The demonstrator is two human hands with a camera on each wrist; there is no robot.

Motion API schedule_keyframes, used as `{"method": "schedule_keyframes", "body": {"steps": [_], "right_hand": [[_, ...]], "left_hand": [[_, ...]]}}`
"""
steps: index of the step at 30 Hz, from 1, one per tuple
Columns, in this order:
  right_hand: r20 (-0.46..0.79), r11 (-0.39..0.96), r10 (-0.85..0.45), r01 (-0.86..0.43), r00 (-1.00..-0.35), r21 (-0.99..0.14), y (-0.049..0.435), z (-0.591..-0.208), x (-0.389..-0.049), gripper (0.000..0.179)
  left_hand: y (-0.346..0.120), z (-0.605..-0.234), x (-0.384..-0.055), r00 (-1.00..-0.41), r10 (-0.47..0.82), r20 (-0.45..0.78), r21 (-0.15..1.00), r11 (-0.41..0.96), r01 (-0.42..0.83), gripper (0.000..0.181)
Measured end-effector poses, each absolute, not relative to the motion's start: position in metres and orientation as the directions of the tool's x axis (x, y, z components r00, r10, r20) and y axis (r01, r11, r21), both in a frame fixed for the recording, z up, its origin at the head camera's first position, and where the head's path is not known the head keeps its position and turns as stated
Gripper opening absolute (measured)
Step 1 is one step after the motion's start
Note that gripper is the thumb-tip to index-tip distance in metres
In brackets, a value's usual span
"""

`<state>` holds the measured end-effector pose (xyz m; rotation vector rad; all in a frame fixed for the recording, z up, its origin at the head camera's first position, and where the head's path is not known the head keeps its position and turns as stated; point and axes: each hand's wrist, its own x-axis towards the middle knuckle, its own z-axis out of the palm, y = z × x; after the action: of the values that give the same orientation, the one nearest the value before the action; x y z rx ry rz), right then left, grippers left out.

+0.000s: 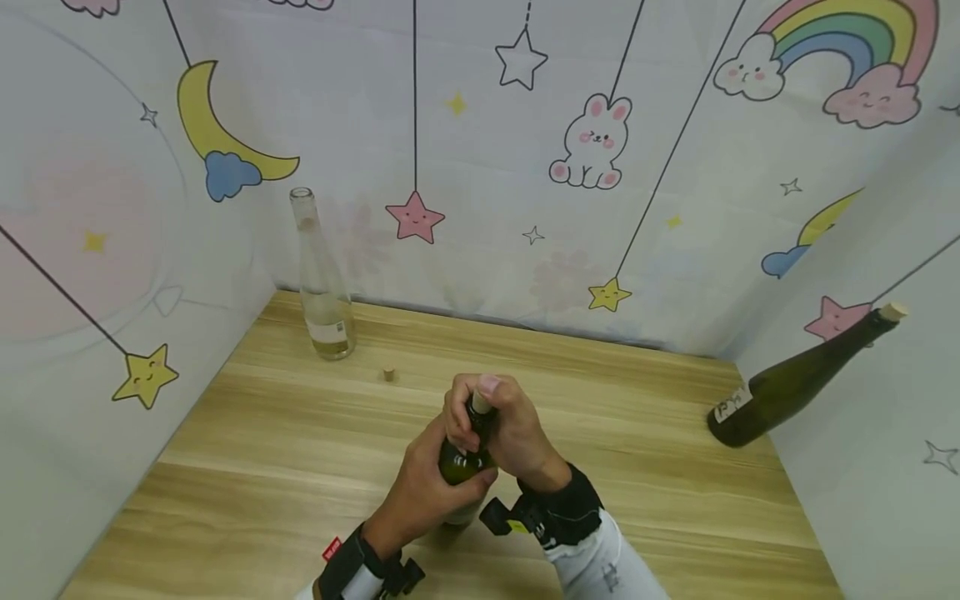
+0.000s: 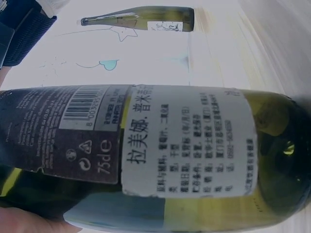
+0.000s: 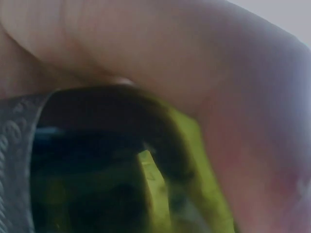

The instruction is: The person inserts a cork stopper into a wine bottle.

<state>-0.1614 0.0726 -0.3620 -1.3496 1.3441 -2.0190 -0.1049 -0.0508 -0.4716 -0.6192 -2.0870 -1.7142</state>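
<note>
"Bottle (image 1: pixel 459 468) up front, the green one: where is it?"
"Neck up over the bench (image 1: pixel 622 517); I can't tell whether its base touches."
"What's holding it?"
"The left hand (image 1: pixel 429 487) grips its body; the right hand (image 1: pixel 527 433) curls round the neck, thumb by the cork (image 1: pixel 482 405). A loose stopper (image 1: pixel 388 375) lies near the clear bottle (image 1: pixel 324 304)."

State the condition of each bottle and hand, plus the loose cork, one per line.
Clear bottle: upright, uncorked
Loose cork: on the table, out of any bottle
Held green bottle: upright, corked
Green bottle at right: upright, corked
Right hand: curled round the held green bottle's neck
Left hand: gripping it lower down
</note>
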Motion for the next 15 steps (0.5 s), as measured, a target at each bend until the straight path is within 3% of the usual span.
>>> {"method": "schedule_keyframes", "body": {"steps": [15], "right_hand": [[0.561,-0.525,-0.674,-0.223,-0.481,-0.822,0.077,-0.3619,-0.1611,0.038]], "left_hand": [[-0.0501,-0.4713,-0.1048,-0.843,0.1,0.528,0.83,0.147,0.538,0.06]]}}
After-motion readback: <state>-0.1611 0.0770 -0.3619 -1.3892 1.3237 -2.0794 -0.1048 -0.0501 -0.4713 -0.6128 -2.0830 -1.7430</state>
